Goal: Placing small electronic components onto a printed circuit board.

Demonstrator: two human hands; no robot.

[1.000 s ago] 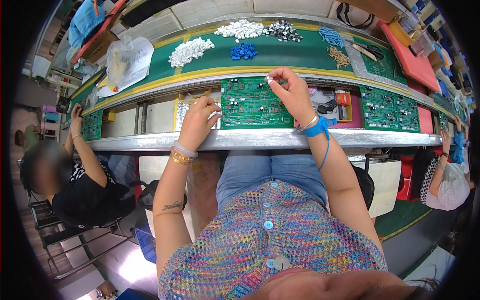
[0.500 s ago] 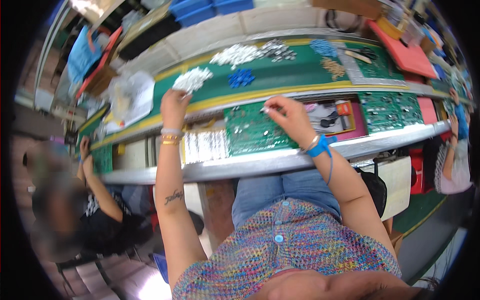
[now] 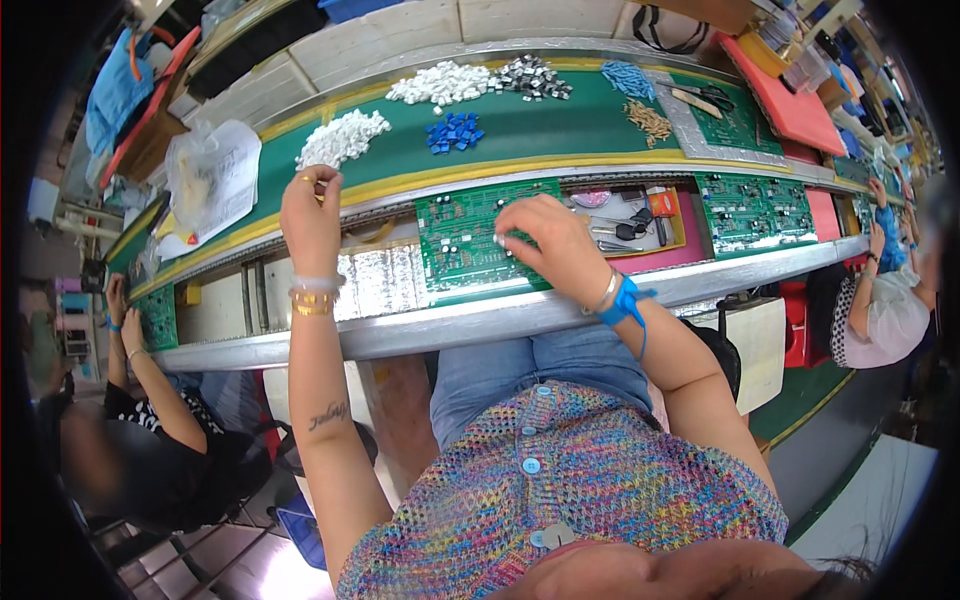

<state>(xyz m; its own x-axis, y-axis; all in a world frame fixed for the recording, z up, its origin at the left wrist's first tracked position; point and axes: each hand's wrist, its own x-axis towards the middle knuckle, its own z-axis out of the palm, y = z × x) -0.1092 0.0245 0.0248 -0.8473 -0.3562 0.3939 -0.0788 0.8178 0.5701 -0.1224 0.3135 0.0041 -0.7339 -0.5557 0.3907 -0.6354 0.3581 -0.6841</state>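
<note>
Reaching up to the pile of white parts (image 3: 343, 138) on the green belt, the left hand (image 3: 311, 215) pinches there, while the right hand (image 3: 545, 245) rests curled, fingertips down, on the green circuit board (image 3: 468, 240) below.

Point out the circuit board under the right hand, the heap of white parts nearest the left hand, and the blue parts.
circuit board (image 3: 462, 240), head view, bare left half.
white parts (image 3: 343, 137), head view, heap's middle.
blue parts (image 3: 454, 132), head view, cluster's middle.

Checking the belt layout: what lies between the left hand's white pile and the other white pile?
In the head view, between the near white pile and far white pile, only bare green belt.
</note>
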